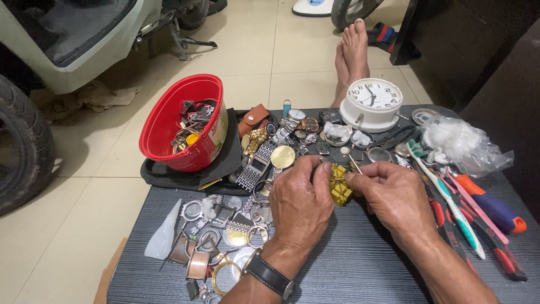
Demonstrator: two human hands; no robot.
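A gold watch bracelet (340,186), folded and glossy, is pinched between the closed fingers of the left hand (301,202) and right hand (394,197), both held low over the dark striped desk (360,264). A thin tool (353,162) is gripped by the right fingers. Watch parts (225,236), a red bowl (183,121) and a white clock (372,103) are spread around on it, above a tiled floor (73,225).

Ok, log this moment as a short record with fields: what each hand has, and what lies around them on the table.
left hand: pinches a gold watch band, wears a dark wristwatch
right hand: holds a thin pin tool at the band
left of hands: loose watch cases and rings, red bucket of parts
behind hands: white alarm clock, row of watches
right of hands: toothbrush, red-handled pliers, bag of cotton
surface: dark ribbed table
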